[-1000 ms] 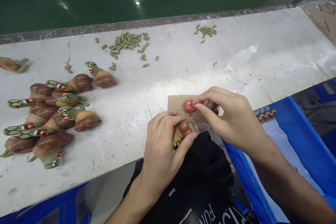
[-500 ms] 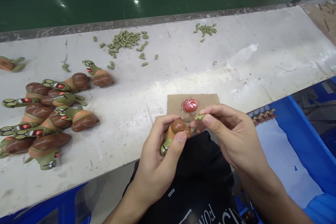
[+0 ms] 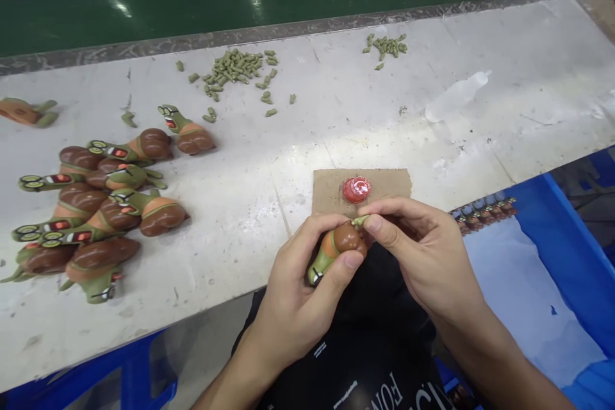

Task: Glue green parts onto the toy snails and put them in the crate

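Note:
My left hand [image 3: 307,288] is closed around a toy figure [image 3: 346,238] with a green head, an orange band and a glossy brown rounded body. Its head points down and left, between thumb and fingers. Pinched in my right hand [image 3: 423,243] is a small green piece [image 3: 359,220], its tip against the brown end of the figure. Whether the two are joined I cannot tell. Just beyond my hands, a red glossy blob [image 3: 356,189] lies on a piece of cardboard [image 3: 331,195].
Several similar figures [image 3: 100,205] lie in a group on the left of the white table [image 3: 230,224]. Loose green pieces [image 3: 235,67] form one pile at the back, and a smaller pile [image 3: 389,45] sits farther right. A translucent bottle [image 3: 456,97] lies beyond a blue bin [image 3: 562,230].
My right hand has brought the small green piece against the figure's brown end; before, they were slightly apart. The whole view has shifted a little.

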### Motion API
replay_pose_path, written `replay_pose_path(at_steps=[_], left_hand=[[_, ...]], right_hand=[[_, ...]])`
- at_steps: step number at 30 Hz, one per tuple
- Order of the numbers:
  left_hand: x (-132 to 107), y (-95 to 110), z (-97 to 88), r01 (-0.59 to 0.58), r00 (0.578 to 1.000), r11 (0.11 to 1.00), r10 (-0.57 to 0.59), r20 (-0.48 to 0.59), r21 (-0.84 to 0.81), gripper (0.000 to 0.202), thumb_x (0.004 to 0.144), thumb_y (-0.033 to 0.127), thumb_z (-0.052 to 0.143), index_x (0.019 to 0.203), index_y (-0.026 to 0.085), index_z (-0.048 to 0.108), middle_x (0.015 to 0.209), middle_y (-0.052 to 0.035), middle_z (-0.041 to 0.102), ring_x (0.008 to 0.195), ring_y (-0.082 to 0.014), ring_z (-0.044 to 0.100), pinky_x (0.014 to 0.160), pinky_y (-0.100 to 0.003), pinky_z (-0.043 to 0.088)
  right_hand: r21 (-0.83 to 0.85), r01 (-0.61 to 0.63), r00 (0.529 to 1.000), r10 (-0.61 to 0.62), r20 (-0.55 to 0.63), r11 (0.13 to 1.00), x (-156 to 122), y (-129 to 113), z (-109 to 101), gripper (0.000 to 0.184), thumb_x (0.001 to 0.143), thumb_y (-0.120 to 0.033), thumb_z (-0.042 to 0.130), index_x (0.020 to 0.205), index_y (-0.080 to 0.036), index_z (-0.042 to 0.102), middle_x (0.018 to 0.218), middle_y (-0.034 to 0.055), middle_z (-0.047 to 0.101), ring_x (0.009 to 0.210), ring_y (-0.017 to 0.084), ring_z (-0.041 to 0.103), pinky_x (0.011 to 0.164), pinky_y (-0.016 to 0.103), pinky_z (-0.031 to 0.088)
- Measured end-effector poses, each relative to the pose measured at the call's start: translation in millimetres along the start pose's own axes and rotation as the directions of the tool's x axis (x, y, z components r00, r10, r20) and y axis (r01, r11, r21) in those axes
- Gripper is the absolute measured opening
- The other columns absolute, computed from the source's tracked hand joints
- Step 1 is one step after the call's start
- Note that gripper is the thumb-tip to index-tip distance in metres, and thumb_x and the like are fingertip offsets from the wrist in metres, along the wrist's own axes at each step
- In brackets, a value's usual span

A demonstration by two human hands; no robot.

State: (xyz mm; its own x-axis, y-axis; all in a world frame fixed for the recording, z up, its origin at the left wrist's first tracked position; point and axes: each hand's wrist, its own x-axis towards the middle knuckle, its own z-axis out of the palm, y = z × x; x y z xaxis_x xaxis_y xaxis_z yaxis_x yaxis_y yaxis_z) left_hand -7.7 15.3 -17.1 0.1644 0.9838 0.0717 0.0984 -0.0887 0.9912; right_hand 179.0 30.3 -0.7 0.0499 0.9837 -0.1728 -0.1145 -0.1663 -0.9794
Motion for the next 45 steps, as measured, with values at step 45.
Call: replay_pose_path(at_steps=[45], left_hand=[[-23.4,-33.5,10.1,-0.041,0.995,0.995,0.032,-0.091,-0.09,0.021,0.12,0.044,0.067,0.137,0.032,0.069,0.111,-0.0047,0.077,0.092,-0.0231,0.076,0.085,-0.039,0.065]], right_hand=[[-0.902,0.157,0.959,-0.282,0.041,0.403,227.4,-54.9,-1.9,0.032,0.104,0.003,0.053,0.109,-0.011,0.082,0.131,0.0269,0.08,0.129,0.044,0.076,0.116,0.059,0.056]])
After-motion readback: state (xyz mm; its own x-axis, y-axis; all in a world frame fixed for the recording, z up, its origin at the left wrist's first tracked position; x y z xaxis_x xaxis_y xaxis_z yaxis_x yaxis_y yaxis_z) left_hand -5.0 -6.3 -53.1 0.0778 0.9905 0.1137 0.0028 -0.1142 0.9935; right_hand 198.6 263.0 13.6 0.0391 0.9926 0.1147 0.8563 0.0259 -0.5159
